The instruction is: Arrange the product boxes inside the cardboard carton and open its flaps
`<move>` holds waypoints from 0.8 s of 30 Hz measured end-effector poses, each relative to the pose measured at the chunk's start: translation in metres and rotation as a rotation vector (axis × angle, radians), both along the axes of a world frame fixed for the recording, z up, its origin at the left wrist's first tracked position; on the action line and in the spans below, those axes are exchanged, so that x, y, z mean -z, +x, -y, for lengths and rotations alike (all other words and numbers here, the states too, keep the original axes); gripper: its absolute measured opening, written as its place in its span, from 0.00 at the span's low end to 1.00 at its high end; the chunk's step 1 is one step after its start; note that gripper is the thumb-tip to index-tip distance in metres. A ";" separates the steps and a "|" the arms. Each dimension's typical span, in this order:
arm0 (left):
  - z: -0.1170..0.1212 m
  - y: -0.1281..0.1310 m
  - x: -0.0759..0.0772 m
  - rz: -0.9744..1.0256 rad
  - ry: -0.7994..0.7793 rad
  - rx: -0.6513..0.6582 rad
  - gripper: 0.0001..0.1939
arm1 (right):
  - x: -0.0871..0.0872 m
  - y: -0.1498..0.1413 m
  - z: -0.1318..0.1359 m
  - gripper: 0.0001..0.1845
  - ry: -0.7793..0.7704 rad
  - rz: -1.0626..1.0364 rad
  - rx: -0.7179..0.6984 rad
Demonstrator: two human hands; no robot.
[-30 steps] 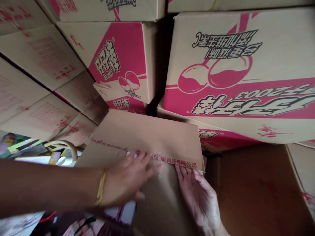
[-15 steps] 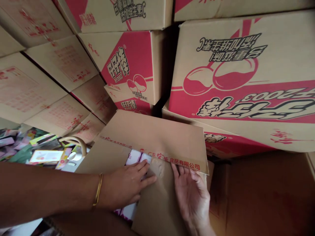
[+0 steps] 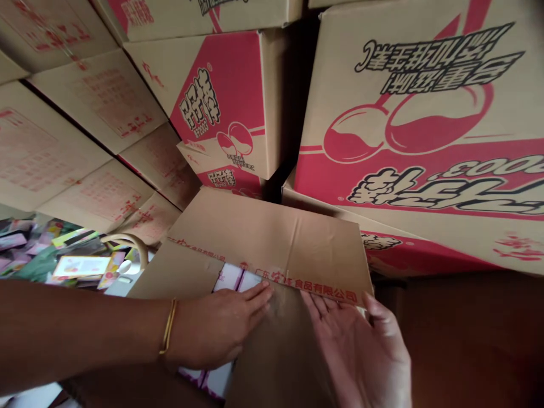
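The open cardboard carton (image 3: 272,340) sits low in the middle, wedged against stacked pink-printed boxes (image 3: 416,141). The left hand (image 3: 221,328), fingers together and flat, presses down on a near flap beside the white packets (image 3: 236,279) showing inside. The right hand (image 3: 361,345), open and spread palm-up, has its fingertips tucked under the edge of the far flap (image 3: 276,243). The flaps look light and stiff but crease easily; the free edges give the best hold.

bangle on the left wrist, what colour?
Gold; the bangle shows best in the head view, just behind the left hand pressing on the flap.
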State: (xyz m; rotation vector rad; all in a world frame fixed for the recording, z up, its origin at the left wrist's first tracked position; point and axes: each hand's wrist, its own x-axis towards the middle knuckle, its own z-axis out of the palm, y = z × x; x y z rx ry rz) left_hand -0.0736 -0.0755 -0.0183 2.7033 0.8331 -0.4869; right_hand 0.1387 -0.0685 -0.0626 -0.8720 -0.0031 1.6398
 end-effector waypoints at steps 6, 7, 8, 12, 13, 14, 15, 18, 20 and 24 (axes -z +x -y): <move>-0.004 -0.002 0.005 0.006 -0.144 -0.083 0.38 | 0.025 -0.023 -0.001 0.11 0.057 0.179 0.139; -0.004 -0.001 0.006 0.012 -0.152 -0.091 0.38 | 0.029 -0.024 -0.001 0.11 0.051 0.178 0.130; -0.003 -0.001 0.006 0.018 -0.161 -0.098 0.39 | 0.031 -0.024 -0.001 0.11 0.033 0.158 0.101; -0.005 0.002 0.002 0.001 -0.208 -0.102 0.40 | 0.029 -0.009 -0.007 0.14 -0.054 0.040 -0.036; -0.005 0.002 0.002 -0.003 -0.214 -0.101 0.41 | 0.026 -0.006 -0.008 0.15 -0.058 0.022 -0.057; -0.004 0.002 0.001 -0.002 -0.215 -0.101 0.42 | 0.023 -0.003 -0.010 0.17 -0.056 0.010 -0.072; -0.002 0.001 0.002 0.006 -0.210 -0.102 0.43 | 0.019 -0.001 -0.011 0.19 -0.055 0.003 -0.083; 0.006 -0.001 0.005 0.036 -0.158 -0.130 0.42 | 0.005 -0.001 -0.015 0.22 -0.089 -0.006 -0.099; 0.011 0.000 0.006 0.029 -0.129 -0.152 0.40 | -0.007 -0.003 -0.017 0.23 -0.134 0.004 -0.098; 0.012 0.002 0.003 -0.025 -0.145 -0.158 0.41 | -0.028 -0.003 -0.027 0.25 -0.133 0.029 -0.114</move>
